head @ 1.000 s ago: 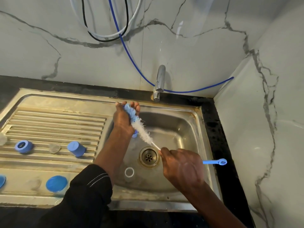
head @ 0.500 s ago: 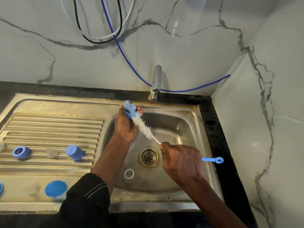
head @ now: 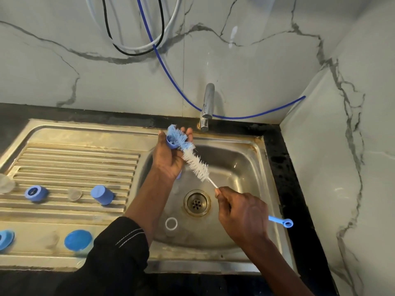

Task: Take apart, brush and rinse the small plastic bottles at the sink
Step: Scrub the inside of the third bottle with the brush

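Over the steel sink basin (head: 241,167), my left hand (head: 168,159) grips a small blue bottle part (head: 171,143), mostly hidden by the fingers. My right hand (head: 241,214) grips the handle of a bottle brush (head: 195,162). Its white bristles slant up to the left, and its blue bristle tip lies against the blue part. The brush's blue handle end (head: 285,222) sticks out to the right of my right hand.
On the ribbed drainboard (head: 74,159) lie two blue caps (head: 36,193) (head: 102,194) and a small clear disc (head: 74,194). Two blue lids (head: 78,240) (head: 5,239) sit nearer the front edge. A white ring (head: 171,223) lies in the basin beside the drain (head: 197,202). The tap (head: 207,105) is not running.
The brush has slid a little up and to the left against the blue part in my left hand. Both hands stay over the basin.
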